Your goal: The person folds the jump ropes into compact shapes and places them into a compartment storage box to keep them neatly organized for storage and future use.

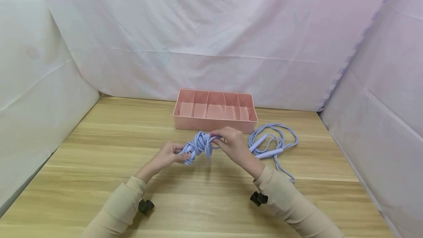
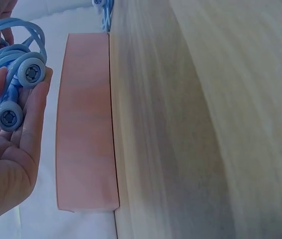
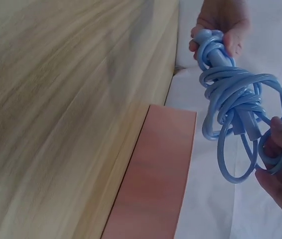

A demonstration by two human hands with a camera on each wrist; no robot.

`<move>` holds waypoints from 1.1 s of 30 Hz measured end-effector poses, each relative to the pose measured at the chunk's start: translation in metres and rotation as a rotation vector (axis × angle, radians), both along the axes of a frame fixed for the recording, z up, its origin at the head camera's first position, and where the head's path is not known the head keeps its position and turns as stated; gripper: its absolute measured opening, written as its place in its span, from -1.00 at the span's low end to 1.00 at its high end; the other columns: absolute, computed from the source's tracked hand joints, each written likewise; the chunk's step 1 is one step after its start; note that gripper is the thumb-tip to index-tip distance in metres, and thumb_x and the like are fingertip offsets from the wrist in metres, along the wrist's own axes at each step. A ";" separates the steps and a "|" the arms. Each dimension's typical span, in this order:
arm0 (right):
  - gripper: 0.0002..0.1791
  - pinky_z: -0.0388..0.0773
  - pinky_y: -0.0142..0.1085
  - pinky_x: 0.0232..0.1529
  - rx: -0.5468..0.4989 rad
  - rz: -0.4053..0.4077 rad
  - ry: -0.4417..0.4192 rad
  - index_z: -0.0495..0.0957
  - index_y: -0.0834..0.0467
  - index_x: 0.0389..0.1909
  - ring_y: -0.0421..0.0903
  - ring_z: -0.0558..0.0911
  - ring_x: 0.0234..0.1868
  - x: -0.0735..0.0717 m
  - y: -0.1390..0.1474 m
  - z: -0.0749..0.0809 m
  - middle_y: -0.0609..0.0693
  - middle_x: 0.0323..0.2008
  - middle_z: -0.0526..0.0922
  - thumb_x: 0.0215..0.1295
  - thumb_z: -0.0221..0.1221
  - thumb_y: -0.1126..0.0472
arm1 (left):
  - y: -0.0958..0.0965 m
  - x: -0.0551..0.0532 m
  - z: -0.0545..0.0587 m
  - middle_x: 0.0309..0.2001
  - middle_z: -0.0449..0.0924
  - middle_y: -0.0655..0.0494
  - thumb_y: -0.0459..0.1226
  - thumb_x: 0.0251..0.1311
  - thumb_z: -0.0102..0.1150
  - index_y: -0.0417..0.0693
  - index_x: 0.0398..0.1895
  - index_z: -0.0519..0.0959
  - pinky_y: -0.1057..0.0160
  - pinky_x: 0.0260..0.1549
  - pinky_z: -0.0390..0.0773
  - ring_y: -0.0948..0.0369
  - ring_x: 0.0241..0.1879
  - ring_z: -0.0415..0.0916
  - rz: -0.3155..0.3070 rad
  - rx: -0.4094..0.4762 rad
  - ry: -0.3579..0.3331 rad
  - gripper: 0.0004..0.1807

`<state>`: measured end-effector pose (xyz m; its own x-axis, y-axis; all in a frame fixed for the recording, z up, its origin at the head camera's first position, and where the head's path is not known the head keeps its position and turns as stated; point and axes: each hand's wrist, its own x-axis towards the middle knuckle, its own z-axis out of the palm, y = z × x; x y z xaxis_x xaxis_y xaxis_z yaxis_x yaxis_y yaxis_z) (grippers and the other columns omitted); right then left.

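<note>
A light-blue jump rope (image 1: 199, 143), its cord wound round its two handles, is held above the table between both hands. My left hand (image 1: 168, 153) grips the handle ends; in the left wrist view the round end caps (image 2: 32, 73) show between thumb and fingers. With thumb and fingers, my right hand (image 1: 232, 145) pinches loops of cord (image 3: 275, 154) at the other end of the bundle. A second light-blue jump rope (image 1: 275, 146) lies loosely coiled on the table to the right, with its two handles side by side; the right forearm is close to it.
A pink divided box (image 1: 214, 123) with several compartments stands behind the hands, near the back curtain (image 1: 198, 39). The wooden table (image 1: 99, 150) has white cloth walls at its left, back and right.
</note>
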<state>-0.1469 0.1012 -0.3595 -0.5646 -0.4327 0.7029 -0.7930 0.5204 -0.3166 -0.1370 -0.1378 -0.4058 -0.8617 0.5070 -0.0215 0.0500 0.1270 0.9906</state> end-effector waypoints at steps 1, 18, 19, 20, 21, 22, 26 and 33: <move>-0.77 0.53 -0.38 -0.46 0.010 -0.012 0.035 0.63 0.23 -0.35 -0.16 0.60 -0.44 0.000 0.000 0.000 0.01 -0.44 0.66 -0.12 0.35 0.34 | 0.001 0.001 0.001 -0.30 0.60 -0.31 -0.45 0.11 0.10 -0.61 -0.17 0.45 0.21 -0.32 0.61 0.29 -0.42 0.60 0.002 0.001 -0.006 -0.70; -0.89 0.46 -0.49 -0.55 0.054 -0.082 0.058 0.63 0.18 -0.54 -0.25 0.54 -0.57 0.004 0.001 0.002 -0.07 -0.58 0.61 -0.08 0.35 0.24 | 0.006 0.010 0.007 -0.42 0.65 -0.11 -0.42 0.03 0.19 -0.37 -0.37 0.60 0.20 -0.42 0.61 0.30 -0.50 0.54 -0.125 -0.138 0.202 -0.87; -0.89 0.45 -0.48 -0.55 0.079 -0.096 0.038 0.63 0.17 -0.55 -0.25 0.52 -0.57 0.006 0.001 0.003 -0.09 -0.59 0.60 -0.08 0.35 0.23 | 0.005 0.009 0.003 -0.41 0.65 -0.10 -0.41 0.02 0.19 -0.36 -0.36 0.60 0.23 -0.41 0.60 0.30 -0.48 0.55 -0.128 -0.132 0.186 -0.86; -0.89 0.43 -0.47 -0.55 0.111 -0.112 0.008 0.63 0.15 -0.55 -0.25 0.50 -0.57 0.007 0.000 0.005 -0.10 -0.60 0.59 -0.06 0.35 0.21 | 0.004 0.009 0.003 -0.41 0.65 -0.10 -0.41 0.02 0.19 -0.37 -0.36 0.60 0.24 -0.41 0.60 0.30 -0.48 0.54 -0.129 -0.131 0.175 -0.85; -0.89 0.40 -0.46 -0.56 0.142 -0.128 -0.033 0.63 0.14 -0.56 -0.26 0.47 -0.58 0.008 0.000 0.007 -0.12 -0.62 0.58 -0.05 0.34 0.19 | 0.004 0.010 0.003 -0.42 0.65 -0.10 -0.41 0.01 0.19 -0.37 -0.37 0.60 0.21 -0.41 0.60 0.29 -0.49 0.54 -0.129 -0.138 0.170 -0.86; -0.88 0.37 -0.46 -0.59 0.168 -0.141 -0.088 0.63 0.12 -0.58 -0.27 0.44 -0.61 0.009 0.000 0.010 -0.14 -0.65 0.56 -0.03 0.33 0.17 | 0.004 0.010 0.002 -0.41 0.65 -0.09 -0.40 0.02 0.20 -0.37 -0.36 0.59 0.20 -0.39 0.60 0.29 -0.48 0.54 -0.129 -0.143 0.168 -0.85; -0.85 0.21 -0.47 -0.70 0.202 -0.180 -0.330 0.62 0.07 -0.63 -0.29 0.30 -0.72 0.011 -0.001 0.022 -0.19 -0.75 0.46 0.02 0.30 0.13 | 0.004 0.010 0.001 -0.43 0.64 -0.09 -0.40 0.01 0.19 -0.38 -0.37 0.59 0.08 -0.40 0.60 0.28 -0.49 0.54 -0.141 -0.145 0.179 -0.84; -0.81 0.30 -0.41 -0.59 0.214 -0.333 -0.321 0.60 0.09 -0.63 -0.20 0.36 -0.56 0.015 -0.005 0.020 -0.15 -0.61 0.42 -0.03 0.32 0.08 | 0.007 0.012 0.000 -0.41 0.64 -0.17 -0.44 0.04 0.14 -0.44 -0.33 0.56 0.19 -0.37 0.62 0.27 -0.47 0.58 -0.141 -0.085 0.073 -0.83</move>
